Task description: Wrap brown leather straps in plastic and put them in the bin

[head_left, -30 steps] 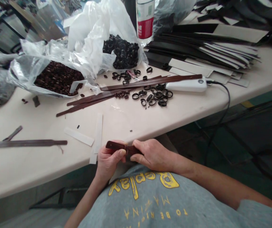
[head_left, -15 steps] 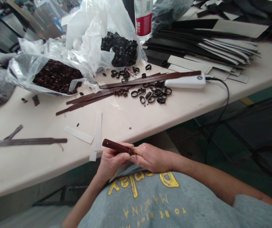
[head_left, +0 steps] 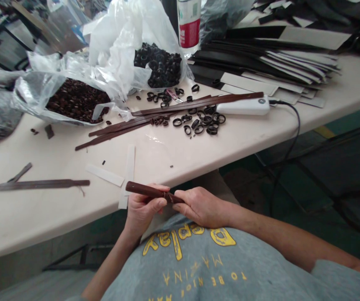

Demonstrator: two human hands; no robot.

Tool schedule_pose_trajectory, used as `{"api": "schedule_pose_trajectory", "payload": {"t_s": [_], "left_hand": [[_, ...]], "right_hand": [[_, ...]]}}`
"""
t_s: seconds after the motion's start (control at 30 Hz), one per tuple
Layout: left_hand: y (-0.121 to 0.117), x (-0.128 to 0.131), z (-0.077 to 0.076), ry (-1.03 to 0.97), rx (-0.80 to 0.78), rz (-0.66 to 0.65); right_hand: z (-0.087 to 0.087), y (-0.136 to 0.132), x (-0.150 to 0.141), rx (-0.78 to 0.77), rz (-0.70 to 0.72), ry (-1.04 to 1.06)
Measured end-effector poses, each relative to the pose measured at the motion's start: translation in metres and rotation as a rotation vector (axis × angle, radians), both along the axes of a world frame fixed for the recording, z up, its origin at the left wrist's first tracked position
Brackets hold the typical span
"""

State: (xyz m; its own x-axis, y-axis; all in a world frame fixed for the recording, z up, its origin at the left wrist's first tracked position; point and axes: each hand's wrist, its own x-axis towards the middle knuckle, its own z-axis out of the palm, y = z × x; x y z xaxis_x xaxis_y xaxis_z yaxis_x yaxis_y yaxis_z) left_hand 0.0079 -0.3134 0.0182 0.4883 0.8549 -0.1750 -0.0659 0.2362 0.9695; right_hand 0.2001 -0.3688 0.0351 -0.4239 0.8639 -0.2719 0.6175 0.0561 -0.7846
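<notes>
In front of my body, just off the table's edge, a dark brown leather strap (head_left: 145, 189) is stretched between both hands. My left hand (head_left: 142, 211) pinches it between thumb and fingers, and the strap's end with a small hole sticks out to the left. My right hand (head_left: 200, 206) grips the strap on the other side, its fingers folded over the rest. A narrow brown loop (head_left: 167, 196) wraps around the strap between the hands. How far the strap runs inside my right hand is hidden.
On the table (head_left: 155, 156) lie brown straps (head_left: 114, 133), black loops (head_left: 209, 124), white strips (head_left: 106, 174) and a white corded device (head_left: 245, 107). Behind are a bag of brown loops (head_left: 75, 100), a bag of black loops (head_left: 158, 67), a red-and-white container (head_left: 189, 27) and stacked black strips (head_left: 249, 60).
The strap's free end has slid further out leftward past my left hand. My right hand came up against the left, then drew slightly apart, showing the loop again.
</notes>
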Motion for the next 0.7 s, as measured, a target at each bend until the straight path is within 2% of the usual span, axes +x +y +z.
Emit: {"api": "schedule_pose_trajectory", "payload": {"t_s": [0.17, 0.5, 0.6, 0.7], "left_hand": [[-0.007, 0.007, 0.001, 0.030, -0.049, -0.090], [-0.011, 0.015, 0.008, 0.092, 0.047, -0.063], [-0.009, 0.022, 0.006, 0.052, 0.104, -0.032], [-0.009, 0.035, -0.002, -0.129, 0.142, -0.088]], "right_hand": [[0.000, -0.002, -0.002, 0.028, -0.006, 0.013], [-0.007, -0.006, 0.006, 0.029, -0.054, 0.236], [-0.007, -0.007, 0.007, 0.098, -0.167, 0.412], [0.001, -0.005, 0.010, 0.213, -0.398, 0.763]]}}
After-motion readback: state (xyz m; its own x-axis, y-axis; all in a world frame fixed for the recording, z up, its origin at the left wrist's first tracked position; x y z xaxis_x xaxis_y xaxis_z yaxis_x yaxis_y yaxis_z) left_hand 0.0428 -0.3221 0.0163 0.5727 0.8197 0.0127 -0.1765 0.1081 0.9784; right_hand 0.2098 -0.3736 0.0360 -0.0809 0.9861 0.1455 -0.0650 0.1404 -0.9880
